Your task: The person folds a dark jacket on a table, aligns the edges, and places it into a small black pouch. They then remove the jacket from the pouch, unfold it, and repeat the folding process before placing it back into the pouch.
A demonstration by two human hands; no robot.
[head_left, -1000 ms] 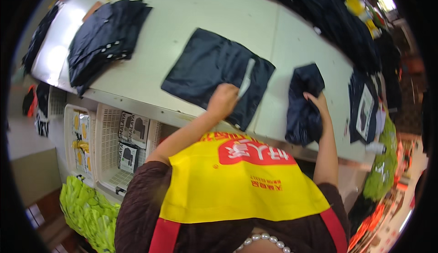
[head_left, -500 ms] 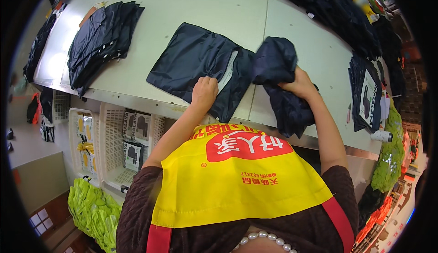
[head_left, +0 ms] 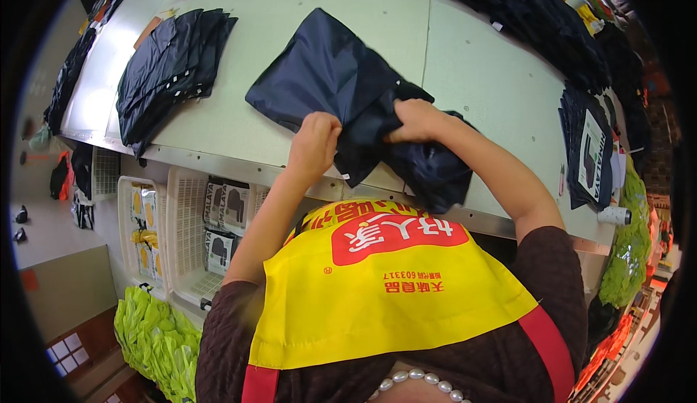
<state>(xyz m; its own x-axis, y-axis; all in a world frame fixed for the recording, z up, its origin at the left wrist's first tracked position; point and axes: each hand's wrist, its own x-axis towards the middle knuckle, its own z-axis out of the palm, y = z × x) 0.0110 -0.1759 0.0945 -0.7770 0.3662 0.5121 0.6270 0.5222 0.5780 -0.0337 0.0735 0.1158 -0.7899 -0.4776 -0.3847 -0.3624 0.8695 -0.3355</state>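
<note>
A flat dark navy fabric pouch (head_left: 312,69) lies on the table in front of me, its far corner raised. My left hand (head_left: 316,141) is closed, pinching the pouch's near edge. My right hand (head_left: 417,120) grips dark navy cloth at the pouch's right side, with its fingertips partly hidden in the folds. A crumpled navy cloth bundle (head_left: 435,174) sits under my right wrist and hangs over the table's front edge. Where the pouch ends and the bundle begins is hard to make out. A small white tag shows at the near corner.
A fanned stack of navy pouches (head_left: 170,72) lies on the left of the pale table (head_left: 501,105). A large dark fabric pile (head_left: 523,25) lines the far right, with navy packets (head_left: 584,149) and a thread spool (head_left: 615,216) below. White baskets (head_left: 178,229) holding packets stand under the front edge.
My right hand has moved left with the cloth bundle, up against the pouch. The pale strip across the pouch is now covered. My left hand keeps its hold on the edge.
</note>
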